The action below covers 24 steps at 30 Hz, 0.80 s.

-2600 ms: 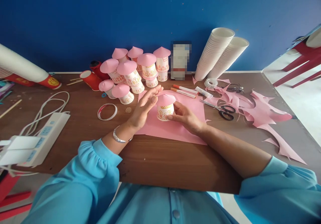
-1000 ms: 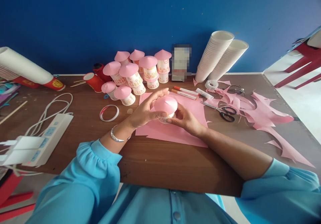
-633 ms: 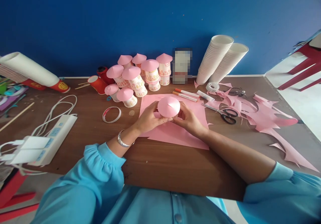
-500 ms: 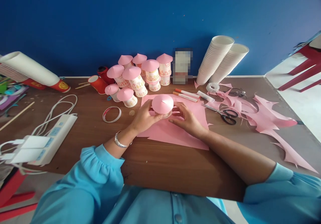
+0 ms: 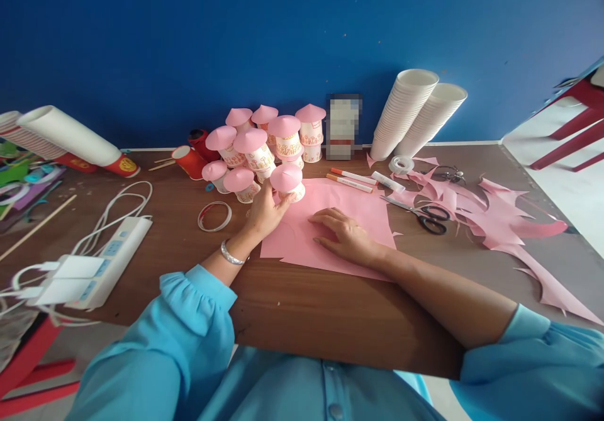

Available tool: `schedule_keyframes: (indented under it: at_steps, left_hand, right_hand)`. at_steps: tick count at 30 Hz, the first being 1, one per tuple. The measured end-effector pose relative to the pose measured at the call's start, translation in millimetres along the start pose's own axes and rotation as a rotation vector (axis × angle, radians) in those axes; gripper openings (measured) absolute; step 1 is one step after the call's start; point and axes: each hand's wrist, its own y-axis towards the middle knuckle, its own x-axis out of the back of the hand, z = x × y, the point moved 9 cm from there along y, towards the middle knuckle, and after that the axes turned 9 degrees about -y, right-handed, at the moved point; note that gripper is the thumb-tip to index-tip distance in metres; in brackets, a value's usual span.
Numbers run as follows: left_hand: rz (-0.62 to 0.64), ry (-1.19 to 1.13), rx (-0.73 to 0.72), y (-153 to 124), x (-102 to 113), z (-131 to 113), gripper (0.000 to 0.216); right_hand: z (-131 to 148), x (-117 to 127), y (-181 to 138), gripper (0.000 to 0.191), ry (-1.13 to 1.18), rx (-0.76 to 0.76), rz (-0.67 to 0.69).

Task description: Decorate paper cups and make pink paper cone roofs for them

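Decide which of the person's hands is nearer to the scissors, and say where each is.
Right. The right hand is over the pink paper, left of the scissors; the left hand is farther left, holding a pink-topped cup.

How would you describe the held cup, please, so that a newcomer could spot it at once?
Find the pink sheet on the table. Near its far left corner is a white cup with a pink cone. Unlike the similar cups alongside, it is held by the left hand.
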Motion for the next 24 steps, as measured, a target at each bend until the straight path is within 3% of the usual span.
schedule_keyframes:
  at_steps: [9,14,18,24]
  left_hand:
    - [-0.03,0.082,-0.036,24,-10,2,0.042]
    - [0.012,0.033,-0.064,30,-22,-11,0.043]
    - [0.031,0.044,-0.082,38,-32,-20,0.039]
    - [0.003,0.102,-0.064,43,-33,-13,0.025]
  right_hand:
    - [8,-1,1,0.032,-0.009,0.098,0.011]
    - [8,-1,2,0.03,-0.019,0.106,0.005]
    - [9,-1,2,0.029,-0.044,0.103,0.014]
    - [10,0,3,0.028,-0.042,0.107,0.025]
